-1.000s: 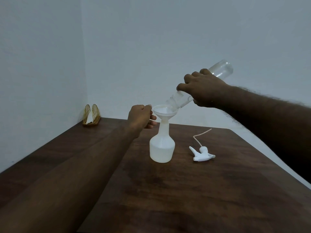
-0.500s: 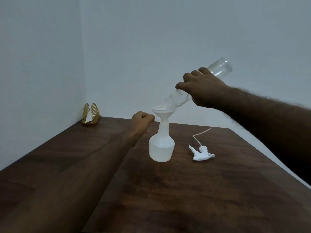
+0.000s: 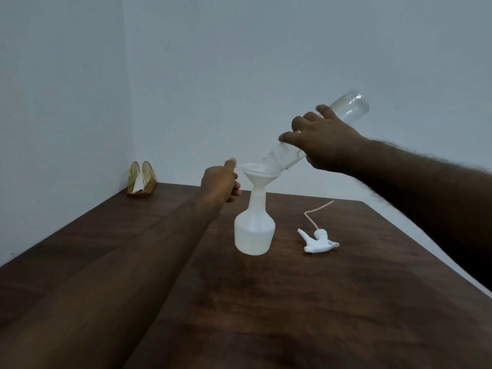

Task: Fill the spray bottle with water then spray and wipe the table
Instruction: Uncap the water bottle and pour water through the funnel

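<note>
Right hand [image 3: 327, 147] wrapped round the tilted clear bottle [image 3: 348, 105], mouth inside the funnel [image 3: 259, 174]; pour slowly to avoid overflow or tipping; steady the rim with the left hand [image 3: 219, 183], curled just beside it, thumb at the tab, pinch or mere touch impossible to tell; spray bottle [image 3: 254, 235] on the bench [image 3: 319, 302] under the funnel, just below the left hand; white, translucent, narrow-necked, wide-based, capless; spray head [image 3: 318, 241] lying below the right hand.

Plain home room here. Dark wooden table [image 3: 319, 302] against bare white walls [image 3: 239, 75], gold napkin holder [image 3: 141, 181] in the corner.
</note>
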Motion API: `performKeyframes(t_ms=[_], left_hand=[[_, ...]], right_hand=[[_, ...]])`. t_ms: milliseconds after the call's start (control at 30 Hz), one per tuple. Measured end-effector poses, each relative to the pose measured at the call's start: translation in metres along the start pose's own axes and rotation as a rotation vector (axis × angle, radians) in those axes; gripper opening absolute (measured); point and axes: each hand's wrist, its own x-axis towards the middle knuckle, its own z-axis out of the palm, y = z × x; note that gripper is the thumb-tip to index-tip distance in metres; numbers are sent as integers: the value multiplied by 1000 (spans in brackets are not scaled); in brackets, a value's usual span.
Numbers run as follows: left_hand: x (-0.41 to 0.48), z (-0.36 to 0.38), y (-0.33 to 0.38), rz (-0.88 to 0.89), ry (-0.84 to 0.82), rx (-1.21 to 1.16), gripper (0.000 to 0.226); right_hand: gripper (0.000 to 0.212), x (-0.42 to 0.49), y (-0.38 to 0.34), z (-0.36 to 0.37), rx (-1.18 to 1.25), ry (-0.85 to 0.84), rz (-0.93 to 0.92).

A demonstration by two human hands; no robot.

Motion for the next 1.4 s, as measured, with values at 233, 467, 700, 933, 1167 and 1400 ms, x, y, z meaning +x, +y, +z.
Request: performKeyframes(t_ms=[233,467,700,933,1167,1400], left_hand=[[1,-1,3,66,-6,-11,35],[-2,-2,6,131,-31,13,27],[-3,-3,1,168,6,20,25],[-5,1,4,178,-1,-2,21],[-8,0,5,147,-23,-82,17],[-6,1,6,105,-14,-129,18]], right_hand=[[56,-3,2,1,34,49,-11],[57,-3,-1,2,57,68,-8],[61,-3,4,5,73,89,90],[49,-4,5,4,85,99,89],[49,-10,12,11,-3,170,7],[47,-14,12,13,3,131,13]])
